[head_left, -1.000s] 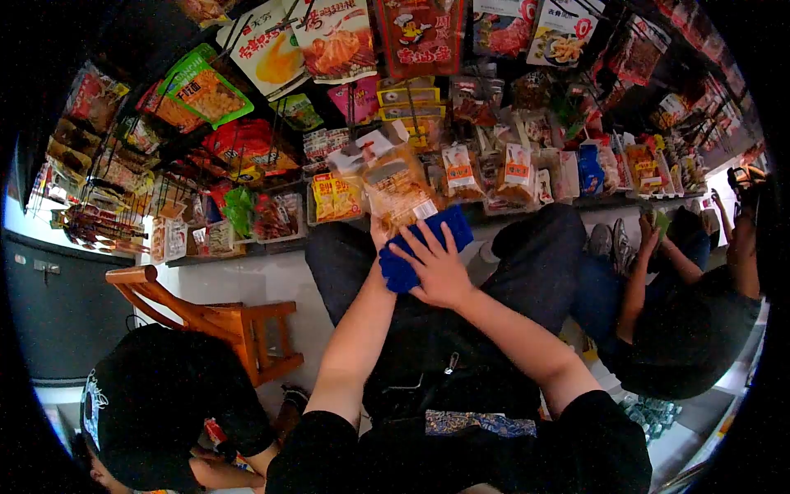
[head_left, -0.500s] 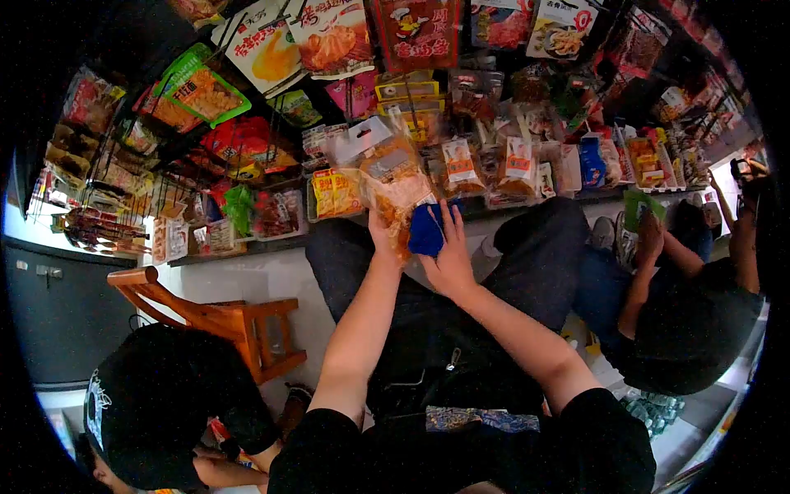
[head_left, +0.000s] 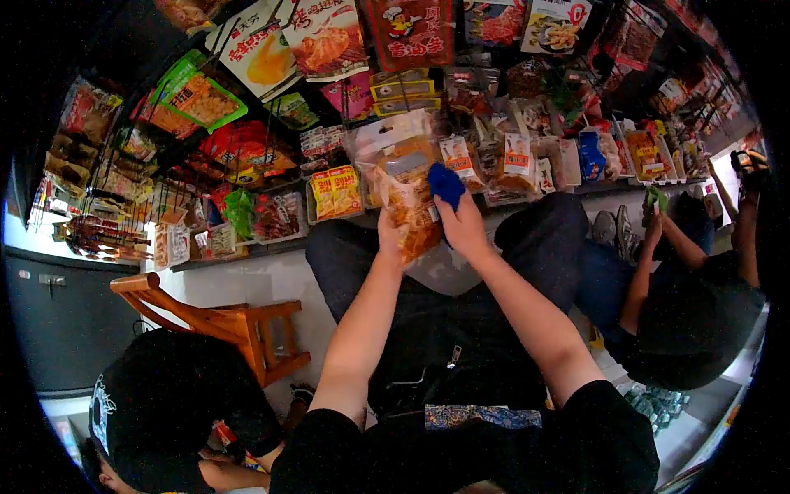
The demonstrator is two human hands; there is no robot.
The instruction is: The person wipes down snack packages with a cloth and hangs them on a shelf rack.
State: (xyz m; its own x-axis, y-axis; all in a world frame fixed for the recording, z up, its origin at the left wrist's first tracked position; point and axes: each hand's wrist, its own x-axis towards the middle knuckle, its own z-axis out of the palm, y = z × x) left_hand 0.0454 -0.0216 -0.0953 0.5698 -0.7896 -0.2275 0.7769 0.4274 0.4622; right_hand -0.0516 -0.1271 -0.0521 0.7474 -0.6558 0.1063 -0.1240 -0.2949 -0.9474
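Note:
A clear plastic snack package (head_left: 409, 198) with orange-brown food inside is held upright above my lap. My left hand (head_left: 390, 237) is closed on its lower left edge. In my right hand (head_left: 464, 224) is a bunched blue cloth (head_left: 446, 184), pressed against the package's right side. Some of my right fingers are hidden behind the package and the cloth. Just left of the package, yellow snack packets (head_left: 336, 192) sit in a clear tray on the shelf.
Hanging snack bags (head_left: 325, 37) and tubs line the shelf ahead. A wooden chair (head_left: 239, 321) stands at the left. One person (head_left: 181, 403) crouches at lower left; another person (head_left: 687, 321) sits at right holding something green. A dark cabinet (head_left: 62, 321) is at far left.
The package has turned more upright and shifted slightly right. My right hand has moved the blue cloth upward along the package's right side. The person at right has lowered the green item.

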